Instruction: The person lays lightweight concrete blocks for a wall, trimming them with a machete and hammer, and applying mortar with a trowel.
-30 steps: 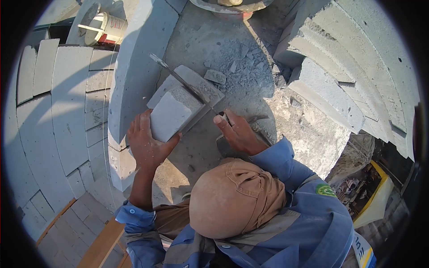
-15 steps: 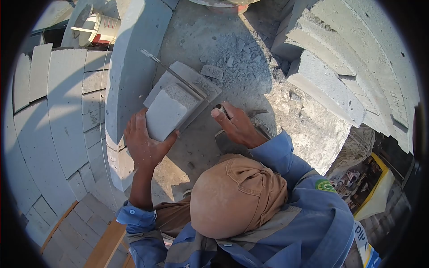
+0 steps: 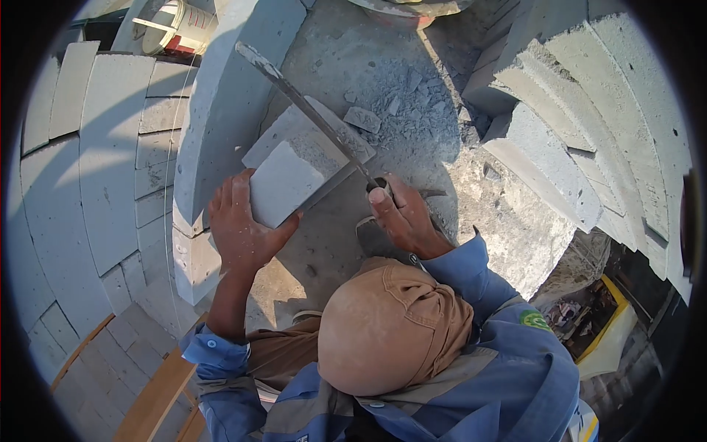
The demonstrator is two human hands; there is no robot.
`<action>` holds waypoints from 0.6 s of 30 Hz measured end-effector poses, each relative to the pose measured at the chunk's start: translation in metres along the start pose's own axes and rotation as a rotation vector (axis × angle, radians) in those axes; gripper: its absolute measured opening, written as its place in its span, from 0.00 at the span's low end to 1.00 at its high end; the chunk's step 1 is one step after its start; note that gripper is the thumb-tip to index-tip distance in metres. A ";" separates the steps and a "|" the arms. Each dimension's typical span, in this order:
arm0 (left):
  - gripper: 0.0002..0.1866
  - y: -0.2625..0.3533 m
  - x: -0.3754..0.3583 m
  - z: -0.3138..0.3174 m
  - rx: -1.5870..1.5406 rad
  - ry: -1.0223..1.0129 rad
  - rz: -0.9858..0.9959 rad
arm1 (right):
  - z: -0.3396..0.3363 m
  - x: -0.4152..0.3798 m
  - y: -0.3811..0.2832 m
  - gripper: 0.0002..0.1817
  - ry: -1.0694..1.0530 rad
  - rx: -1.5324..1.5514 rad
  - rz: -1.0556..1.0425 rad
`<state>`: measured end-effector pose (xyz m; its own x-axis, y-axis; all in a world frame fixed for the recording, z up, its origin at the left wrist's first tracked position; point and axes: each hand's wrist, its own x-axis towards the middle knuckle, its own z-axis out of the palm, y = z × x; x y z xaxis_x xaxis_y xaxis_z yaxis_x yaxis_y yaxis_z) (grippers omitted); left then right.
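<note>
A light grey concrete block (image 3: pixel 287 180) with a rough, chipped upper face rests on a flat grey slab (image 3: pixel 283 125). My left hand (image 3: pixel 250 221) grips the block's near end, fingers along its left side and thumb at its lower right corner. In my right hand (image 3: pixel 405 214) is a long narrow metal blade (image 3: pixel 313 114), held by its dark handle. The blade slants up and left across the rough end of the block, its tip reaching over the tall block at the left.
Broken chips (image 3: pixel 412 96) and a loose chunk (image 3: pixel 363 119) lie beyond the slab. A tall block wall (image 3: pixel 213 110) stands at left, stacked blocks (image 3: pixel 552 162) at right. A bucket (image 3: pixel 180 29) sits top left, a basin (image 3: pixel 412 11) at the top, a wooden plank (image 3: pixel 158 390) lower left.
The blade's flat side shows more broadly now, and it appears raised nearer the camera. My right hand has turned slightly. My left hand keeps its hold on the block.
</note>
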<state>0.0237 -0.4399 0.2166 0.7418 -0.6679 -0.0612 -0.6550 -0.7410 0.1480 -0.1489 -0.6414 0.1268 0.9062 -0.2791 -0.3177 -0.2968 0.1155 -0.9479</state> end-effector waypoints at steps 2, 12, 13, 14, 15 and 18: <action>0.45 0.002 -0.002 -0.002 0.002 0.000 -0.020 | 0.002 0.004 -0.022 0.33 -0.009 0.121 -0.046; 0.46 0.000 -0.001 -0.001 -0.041 -0.014 -0.023 | 0.009 0.009 -0.021 0.34 -0.004 -0.076 0.018; 0.46 0.001 0.000 -0.001 -0.042 -0.019 -0.026 | 0.009 0.008 -0.025 0.34 -0.023 -0.049 0.013; 0.46 0.003 0.000 -0.002 -0.033 -0.015 -0.030 | 0.009 0.005 -0.028 0.34 -0.029 -0.046 0.024; 0.46 0.004 0.000 -0.003 -0.024 -0.007 -0.032 | 0.009 0.005 -0.031 0.34 -0.023 -0.018 -0.010; 0.46 0.003 -0.001 -0.002 -0.005 0.003 -0.026 | 0.012 0.009 -0.003 0.34 0.011 -0.074 -0.005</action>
<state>0.0215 -0.4414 0.2189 0.7592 -0.6479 -0.0624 -0.6344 -0.7580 0.1516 -0.1362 -0.6329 0.1273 0.9045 -0.2900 -0.3125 -0.3138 0.0433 -0.9485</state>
